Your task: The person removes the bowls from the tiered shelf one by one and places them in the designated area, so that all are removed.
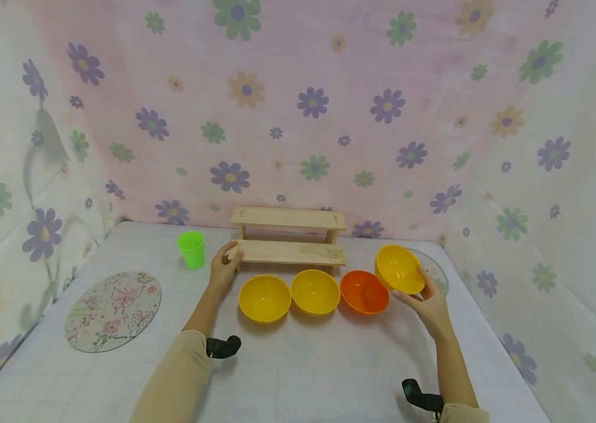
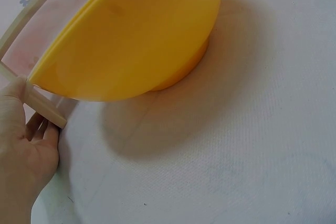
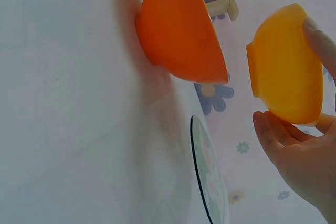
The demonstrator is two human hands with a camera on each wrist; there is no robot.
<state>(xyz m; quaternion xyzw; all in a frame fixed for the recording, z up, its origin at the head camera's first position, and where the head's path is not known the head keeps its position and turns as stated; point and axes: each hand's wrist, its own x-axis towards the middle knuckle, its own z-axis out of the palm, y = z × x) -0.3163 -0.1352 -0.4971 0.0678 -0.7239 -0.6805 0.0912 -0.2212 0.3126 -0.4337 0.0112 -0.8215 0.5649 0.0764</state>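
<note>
My right hand holds a yellow bowl by its side, thumb near the rim and fingers underneath. In the right wrist view, that bowl is raised off the table beside the orange bowl. At the left end of a two-step wooden shelf, my left hand grips the lower board. Two yellow bowls, a left one and a middle one, stand in a row with the orange bowl before the shelf. The left wrist view shows the left yellow bowl close to that hand.
A green cup stands left of the shelf. Farther left lies a round mat with a butterfly pattern. Another round mat is partly hidden behind the raised bowl. Flowered cloth walls enclose the table at the back and sides.
</note>
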